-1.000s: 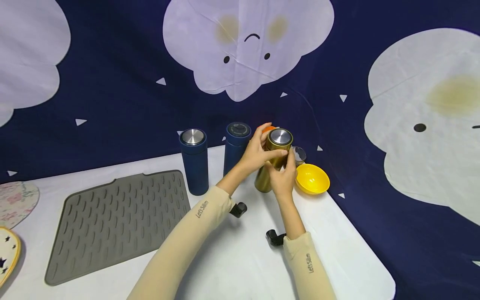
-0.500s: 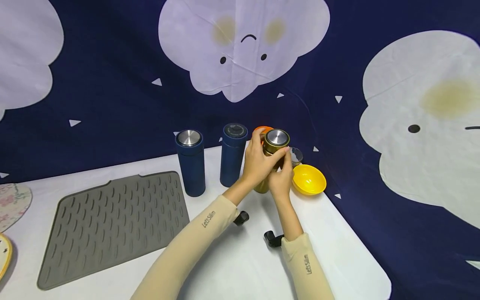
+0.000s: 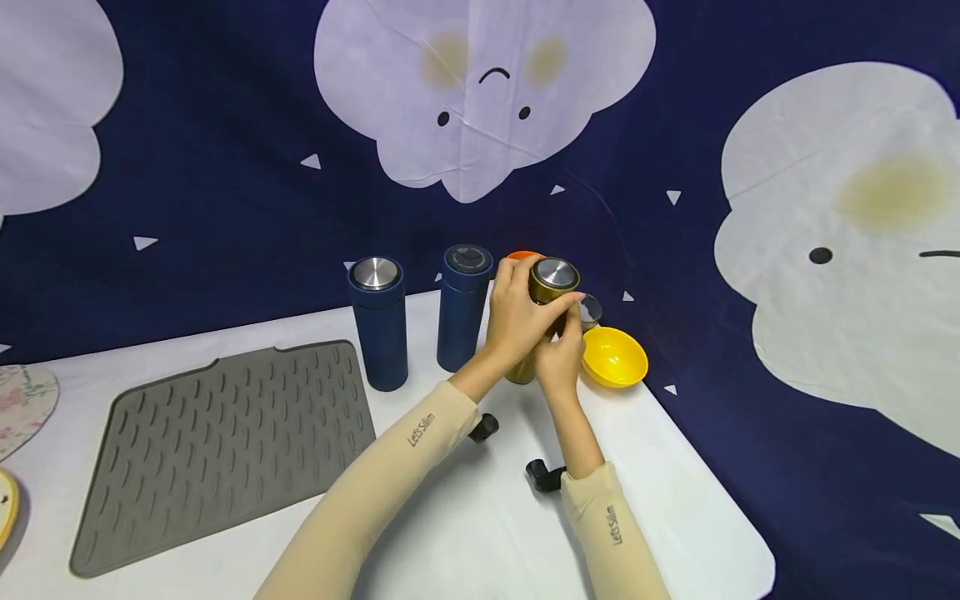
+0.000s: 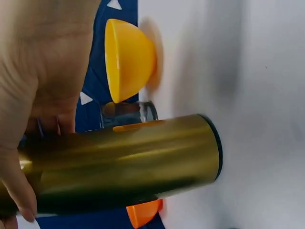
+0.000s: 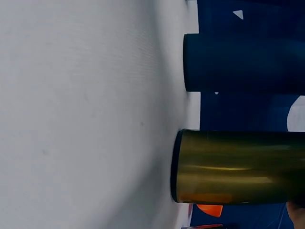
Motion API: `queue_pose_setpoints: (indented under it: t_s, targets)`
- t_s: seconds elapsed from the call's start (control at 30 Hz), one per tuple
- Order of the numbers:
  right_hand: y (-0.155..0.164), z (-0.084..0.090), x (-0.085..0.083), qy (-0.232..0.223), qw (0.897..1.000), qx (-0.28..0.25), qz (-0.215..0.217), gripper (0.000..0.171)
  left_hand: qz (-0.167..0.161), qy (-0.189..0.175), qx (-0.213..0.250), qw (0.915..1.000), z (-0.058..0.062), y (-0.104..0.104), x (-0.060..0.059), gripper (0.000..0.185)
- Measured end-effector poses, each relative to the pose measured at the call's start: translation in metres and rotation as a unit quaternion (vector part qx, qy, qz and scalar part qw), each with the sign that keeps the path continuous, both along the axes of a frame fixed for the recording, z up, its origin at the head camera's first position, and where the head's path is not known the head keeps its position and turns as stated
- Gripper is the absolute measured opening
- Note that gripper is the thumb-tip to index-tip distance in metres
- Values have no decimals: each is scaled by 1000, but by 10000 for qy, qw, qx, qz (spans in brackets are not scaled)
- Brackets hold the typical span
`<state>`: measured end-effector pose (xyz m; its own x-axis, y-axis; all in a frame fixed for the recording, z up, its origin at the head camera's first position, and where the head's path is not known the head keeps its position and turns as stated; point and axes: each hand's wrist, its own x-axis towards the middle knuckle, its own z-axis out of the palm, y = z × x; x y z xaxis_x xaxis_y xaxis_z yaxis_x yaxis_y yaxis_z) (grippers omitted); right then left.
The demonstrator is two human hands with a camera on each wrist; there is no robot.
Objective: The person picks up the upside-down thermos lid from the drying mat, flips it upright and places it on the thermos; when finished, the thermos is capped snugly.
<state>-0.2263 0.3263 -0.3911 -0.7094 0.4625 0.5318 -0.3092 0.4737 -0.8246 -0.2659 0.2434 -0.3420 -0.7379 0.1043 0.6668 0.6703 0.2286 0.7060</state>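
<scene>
A gold flask (image 3: 555,279) with a steel-topped cap stands at the back of the white table (image 3: 465,517). My left hand (image 3: 525,312) wraps round its upper part just under the cap. Lower down, my right hand (image 3: 562,354) grips the body from the front. Both hands hide most of the flask, and only its cap and its foot show. The left wrist view shows the gold flask (image 4: 128,162) with its base on the table and my left hand (image 4: 28,95) round its top. In the right wrist view the gold flask (image 5: 238,167) stands beside a dark blue flask (image 5: 243,62).
Two dark blue flasks (image 3: 378,321) (image 3: 465,304) stand left of the gold one. A yellow bowl (image 3: 613,357), a small glass (image 3: 588,310) and an orange object (image 3: 522,256) sit close to its right and behind. A grey ridged mat (image 3: 225,442) lies at left, with a plate (image 3: 22,396) at the far edge.
My left hand has slid further round the flask's top, covering more of it. The flask has come from a slight tilt to upright. The head view has drifted a little right.
</scene>
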Motion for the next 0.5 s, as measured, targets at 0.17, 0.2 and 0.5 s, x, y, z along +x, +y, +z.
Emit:
queue_pose_setpoints:
  t_s: [0.17,0.2,0.5]
  targets:
    - [4,1,-2,-46,9996,-117,262,57,-1037,-204,-173,9942,-5,-14,-6,68]
    - [5,2,-1,-83,9993,-168,311,60,-1246,-345,-216,9914,-5,-16,-6,68]
    - [-3,24,15,-349,9976,-335,491,42,-259,-68,-832,9962,2,-3,2,80]
